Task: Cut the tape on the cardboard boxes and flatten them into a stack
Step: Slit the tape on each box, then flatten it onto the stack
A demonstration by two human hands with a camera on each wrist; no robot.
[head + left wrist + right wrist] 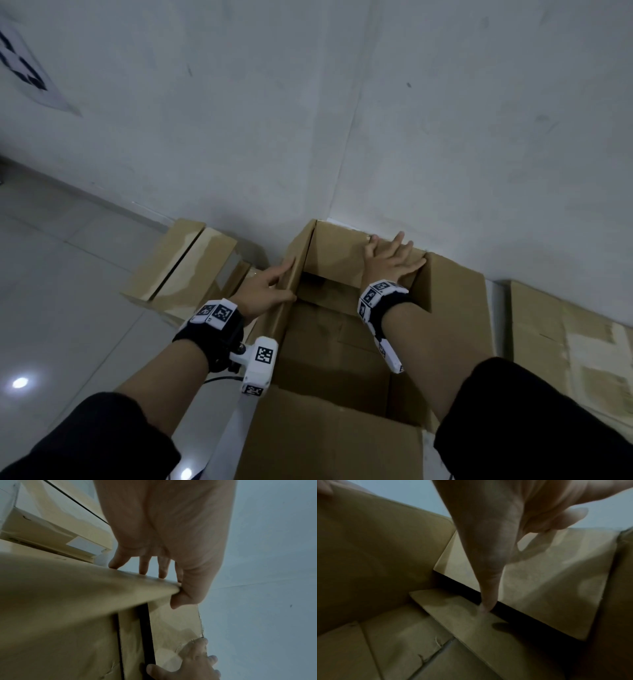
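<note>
A large brown cardboard box (329,346) stands open in front of me, against the wall. My left hand (267,291) grips the upper edge of its left wall (85,588), fingers on the outer side and thumb (181,599) on the inner side. My right hand (390,260) lies flat with straight fingers against the box's far panel (547,588), with its thumb (488,601) pointing down toward the bottom flaps. The right hand (193,665) also shows low in the left wrist view, pressed on that panel. No tape or cutting tool is in view.
Flattened cardboard (181,267) lies on the tiled floor (68,274) to the left of the box. More flat cardboard (565,342) lies to its right. A white wall (308,120) rises just behind, with a printed marker sheet (24,65) at far left.
</note>
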